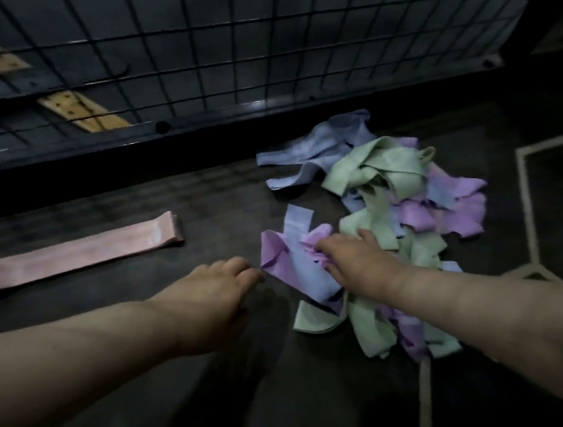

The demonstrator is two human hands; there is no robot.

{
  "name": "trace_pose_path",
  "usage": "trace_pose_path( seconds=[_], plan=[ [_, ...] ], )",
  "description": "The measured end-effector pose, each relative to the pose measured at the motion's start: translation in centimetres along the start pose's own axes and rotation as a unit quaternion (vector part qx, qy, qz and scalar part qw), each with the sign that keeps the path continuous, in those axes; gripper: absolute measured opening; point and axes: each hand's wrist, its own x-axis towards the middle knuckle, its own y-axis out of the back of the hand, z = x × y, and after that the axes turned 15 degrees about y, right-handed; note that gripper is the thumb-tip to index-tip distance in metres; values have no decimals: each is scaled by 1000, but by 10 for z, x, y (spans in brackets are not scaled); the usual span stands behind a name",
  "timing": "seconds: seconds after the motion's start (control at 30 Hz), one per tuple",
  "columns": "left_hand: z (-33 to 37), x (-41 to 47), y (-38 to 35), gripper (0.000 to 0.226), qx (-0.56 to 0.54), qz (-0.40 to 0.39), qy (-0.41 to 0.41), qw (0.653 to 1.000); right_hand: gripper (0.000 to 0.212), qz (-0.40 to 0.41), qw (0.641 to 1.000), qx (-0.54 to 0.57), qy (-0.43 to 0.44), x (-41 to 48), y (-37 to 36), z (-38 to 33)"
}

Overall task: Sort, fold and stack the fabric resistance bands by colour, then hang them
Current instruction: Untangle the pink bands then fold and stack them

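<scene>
A tangled heap of fabric bands (392, 224) in green, purple and blue lies on the dark floor (226, 201), right of the centre of the frame. At its near-left edge, a purple band (276, 252) and a blue band (297, 266) stick out from the heap; the blue one runs from the upper left down to the lower right.

The right hand (354, 265) comes in from the right edge and lies on these two bands, its grip closed loosely on the purple and blue fabric, fingers bent into the folds. How firm the hold is cannot be told, because the picture is blurred. The left hand (221, 290) comes from the lower left; its fingers are together and their tips touch the near-left corner of the same purple band.

Well apart, at the left of the frame, one pink band (76, 254) lies flat and folded on the floor, its long axis going from lower left to upper right. Behind everything, a dark wire grid (186, 42) fills the upper left of the frame.
</scene>
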Motion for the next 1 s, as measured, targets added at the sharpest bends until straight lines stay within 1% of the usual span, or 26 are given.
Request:
trace_pose_path(
  seconds=[0.07,0.13,0.2,0.27,0.3,0.33,0.4,0.43,0.47,0.5,0.53,0.57,0.6,0.63,0.67,0.7,0.73,0.77,0.83,0.87,0.93,1.0],
  plan=[
    [21,18,0,68,-69,-49,60,995,31,31,997,74,24,-3,4,-2],
    [43,39,-7,90,-185,-73,117,973,33,91,979,181,36,-9,8,-4],
    [65,56,-19,114,-325,-77,154,930,38,152,947,281,37,-17,11,-8],
    [82,66,-25,126,-436,-77,170,880,35,187,908,375,31,-21,11,-14],
    [94,73,-31,122,-452,-65,169,873,32,193,887,419,21,-27,7,-11],
    [100,78,-35,109,-455,-48,174,872,31,194,863,467,9,-32,6,-11],
    [101,81,-33,68,-451,-8,203,869,38,193,818,542,-9,-38,6,-10],
    [103,85,-33,48,-456,8,218,863,40,204,810,549,-10,-47,5,-4],
    [109,87,-32,34,-468,17,227,854,41,221,824,521,-13,-57,3,5],
    [111,88,-30,26,-479,27,236,845,42,235,858,456,-27,-67,-1,18],
    [113,88,-27,23,-491,37,249,834,47,225,906,354,-55,-77,-3,32],
    [114,89,-23,22,-511,42,262,817,56,182,951,233,-90,-85,-7,47],
    [113,91,-19,22,-540,36,275,795,68,114,975,139,-130,-92,-10,61],
    [111,94,-15,24,-569,30,282,772,78,41,980,99,-171,-98,-12,73],
    [109,96,-10,28,-585,18,286,758,82,-7,973,109,-205,-104,-15,85],
    [108,97,-7,35,-591,4,282,756,80,-21,962,148,-226,-109,-18,94],
    [108,98,-6,43,-594,-12,280,754,70,-8,955,188,-230,-116,-19,102],
    [107,100,-5,45,-599,-24,284,748,55,12,955,202,-218,-122,-20,107],
    [115,99,4,35,-627,-27,291,722,28,81,960,194,-185,-130,-20,115],
    [117,99,8,32,-652,-30,290,700,19,122,955,205,-176,-130,-19,117],
    [120,104,13,33,-690,-38,279,667,8,194,934,241,-178,-123,-13,116],
    [122,108,19,36,-712,-39,268,648,7,259,899,288,-204,-109,-10,114]
  ],
)
